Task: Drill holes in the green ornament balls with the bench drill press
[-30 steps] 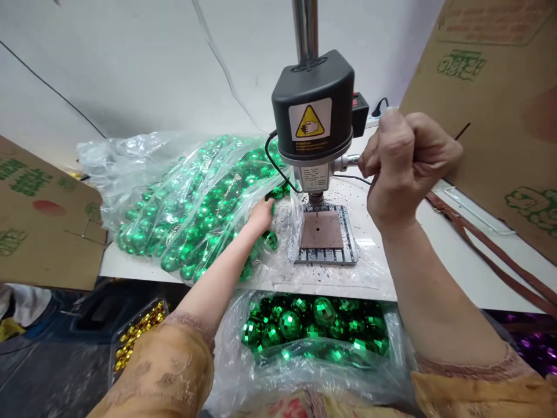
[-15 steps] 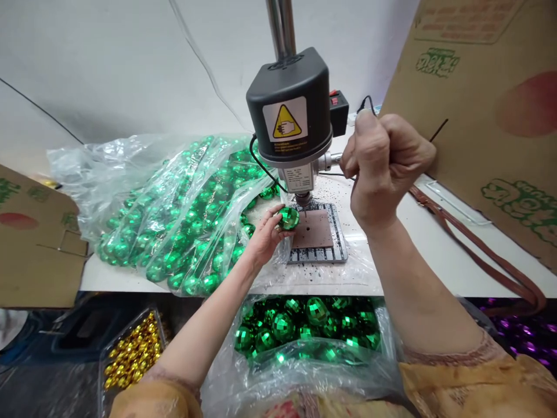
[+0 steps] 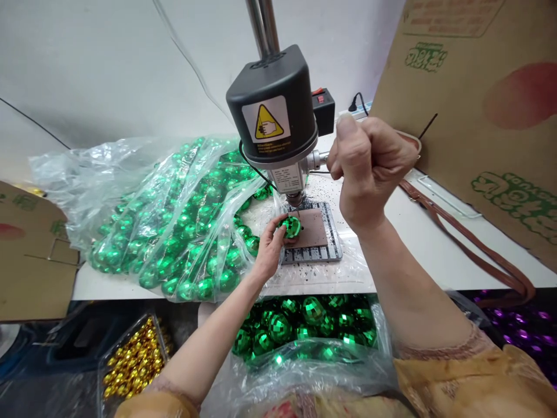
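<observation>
A small bench drill with a black motor cover stands on the white table. My left hand pinches a green faceted ball and holds it on the brown pad right under the drill bit. My right hand is a fist wrapped round the drill's feed lever, to the right of the motor head.
A clear bag of green balls lies on the table at the left. A second bag of green balls sits below the table edge. A tray of gold beads is at lower left. Cardboard sheets stand right and left. A brown strap lies at the right.
My left hand drew a green ball out of the bag and carried it right, onto the pad under the bit. My right hand kept its grip on the lever.
</observation>
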The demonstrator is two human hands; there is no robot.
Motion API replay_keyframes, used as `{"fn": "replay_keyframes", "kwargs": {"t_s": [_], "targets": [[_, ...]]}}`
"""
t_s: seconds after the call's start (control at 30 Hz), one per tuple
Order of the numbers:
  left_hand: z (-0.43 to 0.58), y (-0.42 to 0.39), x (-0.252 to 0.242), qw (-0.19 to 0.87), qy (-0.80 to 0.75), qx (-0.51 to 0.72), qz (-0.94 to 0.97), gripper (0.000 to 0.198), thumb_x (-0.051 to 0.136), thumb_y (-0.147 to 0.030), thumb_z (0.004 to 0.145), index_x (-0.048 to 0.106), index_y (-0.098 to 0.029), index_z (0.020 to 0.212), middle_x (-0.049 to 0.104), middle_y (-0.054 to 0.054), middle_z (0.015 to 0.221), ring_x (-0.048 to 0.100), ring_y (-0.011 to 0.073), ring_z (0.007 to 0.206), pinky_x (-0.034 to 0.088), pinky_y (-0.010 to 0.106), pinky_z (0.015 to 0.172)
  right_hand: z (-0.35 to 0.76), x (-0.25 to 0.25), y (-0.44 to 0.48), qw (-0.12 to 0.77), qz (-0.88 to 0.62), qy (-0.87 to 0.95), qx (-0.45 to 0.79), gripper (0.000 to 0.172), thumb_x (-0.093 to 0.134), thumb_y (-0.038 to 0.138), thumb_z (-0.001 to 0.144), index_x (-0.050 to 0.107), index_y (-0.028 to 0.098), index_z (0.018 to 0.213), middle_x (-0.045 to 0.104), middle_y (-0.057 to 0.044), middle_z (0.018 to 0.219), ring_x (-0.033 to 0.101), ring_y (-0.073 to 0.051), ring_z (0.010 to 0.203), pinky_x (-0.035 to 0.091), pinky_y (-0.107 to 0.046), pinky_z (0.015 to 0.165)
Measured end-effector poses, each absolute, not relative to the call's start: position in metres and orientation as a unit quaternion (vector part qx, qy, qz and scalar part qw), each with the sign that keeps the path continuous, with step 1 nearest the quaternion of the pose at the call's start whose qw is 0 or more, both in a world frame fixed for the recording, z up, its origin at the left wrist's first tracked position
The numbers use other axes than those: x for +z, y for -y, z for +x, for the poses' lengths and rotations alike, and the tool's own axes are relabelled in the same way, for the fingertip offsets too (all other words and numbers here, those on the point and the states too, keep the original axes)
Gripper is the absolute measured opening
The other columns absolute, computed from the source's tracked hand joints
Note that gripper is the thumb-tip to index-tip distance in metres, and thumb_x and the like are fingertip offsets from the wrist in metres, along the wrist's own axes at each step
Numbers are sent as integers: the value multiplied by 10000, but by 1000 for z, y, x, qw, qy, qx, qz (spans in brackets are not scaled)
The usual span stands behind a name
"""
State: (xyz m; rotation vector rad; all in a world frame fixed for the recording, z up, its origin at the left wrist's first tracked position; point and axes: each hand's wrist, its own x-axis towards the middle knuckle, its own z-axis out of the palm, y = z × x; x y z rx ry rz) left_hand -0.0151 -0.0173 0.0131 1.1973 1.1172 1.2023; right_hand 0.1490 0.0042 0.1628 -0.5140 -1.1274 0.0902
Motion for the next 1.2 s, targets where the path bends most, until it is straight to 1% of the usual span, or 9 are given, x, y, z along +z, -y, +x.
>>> {"fn": "replay_keyframes", "kwargs": {"t_s": [0.2, 0.3, 0.47, 0.63, 0.7, 0.8, 0.9, 1.0, 1.2], "targets": [[-16, 5, 18, 520, -491, 464, 522, 627, 780, -426, 755, 558, -233, 1308, 710, 36, 967, 653, 122, 625, 565, 256, 592, 150, 163, -4, 811, -245, 530, 44, 580, 549, 532, 913, 295, 200, 511, 307, 51, 466, 297, -60, 424, 289, -297, 460], [-17, 0, 19, 508, -493, 451, 543, 624, 797, -414, 742, 576, -226, 1295, 710, 38, 925, 632, 119, 596, 526, 232, 516, 150, 164, -3, 811, -246, 529, 47, 593, 552, 547, 905, 285, 197, 508, 323, 56, 455, 300, -49, 411, 287, -296, 454], [-16, -7, 15, 470, -508, 427, 582, 641, 804, -390, 730, 575, -210, 1301, 694, 21, 846, 618, 128, 614, 504, 240, 532, 150, 165, -3, 818, -220, 529, 55, 561, 581, 474, 911, 311, 190, 510, 349, 63, 457, 333, -41, 402, 271, -288, 450], [-12, -9, 13, 403, -527, 408, 628, 629, 815, -363, 709, 600, -183, 1273, 589, -34, 629, 526, 119, 536, 419, 237, 504, 150, 164, -2, 819, -222, 528, 48, 582, 562, 515, 909, 292, 189, 510, 335, 60, 457, 317, -40, 407, 267, -278, 446], [-10, -7, 13, 373, -525, 411, 645, 606, 829, -350, 692, 617, -186, 1236, 596, -27, 660, 516, 119, 550, 420, 244, 523, 150, 163, -2, 814, -237, 527, 55, 584, 546, 527, 916, 286, 188, 518, 317, 58, 478, 322, -38, 424, 289, -262, 466], [-5, -6, 11, 332, -521, 418, 666, 579, 839, -336, 680, 620, -194, 1196, 674, 28, 872, 584, 141, 669, 479, 271, 615, 150, 162, -1, 808, -261, 525, 62, 575, 537, 529, 919, 294, 188, 525, 306, 55, 502, 341, -36, 445, 320, -251, 494], [-3, -6, 9, 302, -529, 413, 677, 565, 827, -322, 699, 606, -194, 1202, 690, 68, 1028, 636, 185, 831, 518, 320, 747, 150, 162, -1, 816, -231, 525, 70, 537, 573, 427, 928, 325, 188, 516, 334, 56, 485, 349, -42, 438, 293, -270, 490], [-1, -7, 7, 285, -541, 394, 686, 565, 817, -300, 711, 592, -194, 1219, 687, 84, 1074, 641, 222, 939, 516, 360, 825, 150, 162, 0, 825, -202, 523, 75, 492, 587, 315, 928, 371, 189, 505, 369, 59, 464, 348, -47, 418, 259, -288, 474], [0, -2, 4, 251, -523, 401, 709, 520, 803, -272, 733, 572, -206, 1194, 680, 74, 1085, 634, 237, 994, 504, 383, 865, 151, 175, -7, 813, -223, 530, 90, 548, 597, 503, 883, 350, 188, 509, 326, 67, 449, 309, -32, 408, 261, -255, 452]]}}
